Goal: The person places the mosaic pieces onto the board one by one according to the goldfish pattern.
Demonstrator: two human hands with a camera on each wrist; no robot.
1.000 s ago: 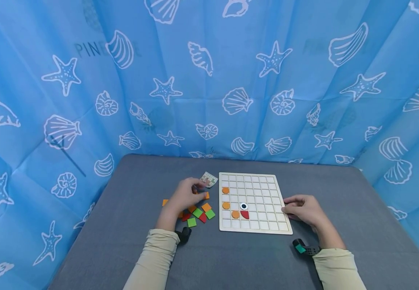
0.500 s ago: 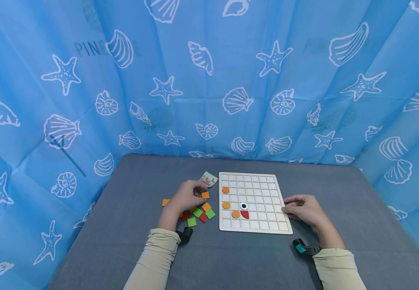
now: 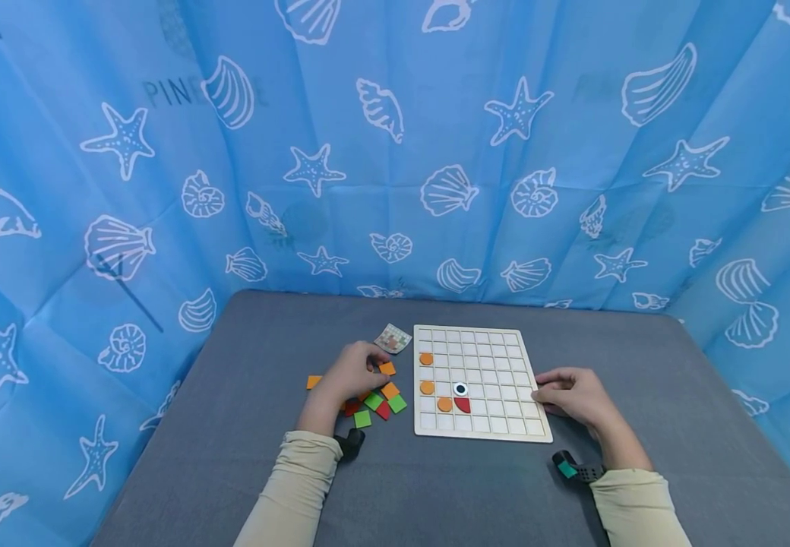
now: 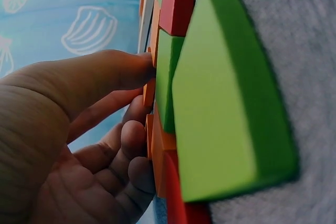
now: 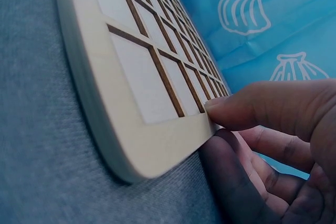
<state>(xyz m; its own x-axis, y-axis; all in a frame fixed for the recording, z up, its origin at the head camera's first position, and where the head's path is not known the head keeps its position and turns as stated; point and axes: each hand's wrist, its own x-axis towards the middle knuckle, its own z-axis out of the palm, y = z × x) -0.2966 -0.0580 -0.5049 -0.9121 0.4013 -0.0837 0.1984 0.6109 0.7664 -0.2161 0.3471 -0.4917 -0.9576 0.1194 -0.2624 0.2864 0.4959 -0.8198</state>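
Apparently, left fingers (image 4: 123, 70) pinch orange tile (image 3: 387, 368) (half-hidden).

Cream sleeves (image 3: 292, 486), black wrist straps (image 3: 589, 473)

Open passage noted along the near worktop (image 3: 446, 490), between the two sleeves (image 3: 294, 479). Left of the board (image 3: 489, 391) only a narrow gap separates it from the loose tiles (image 3: 373, 400); at its far end a card (image 3: 393, 339) nearly fills it. The left hand (image 3: 349, 370) overhangs the tiles, obstructing entry there. The right hand (image 3: 575, 395) pinches the board's right edge, blocking that side. Beyond the board, a shallow strip runs before the curtain (image 3: 395, 152).
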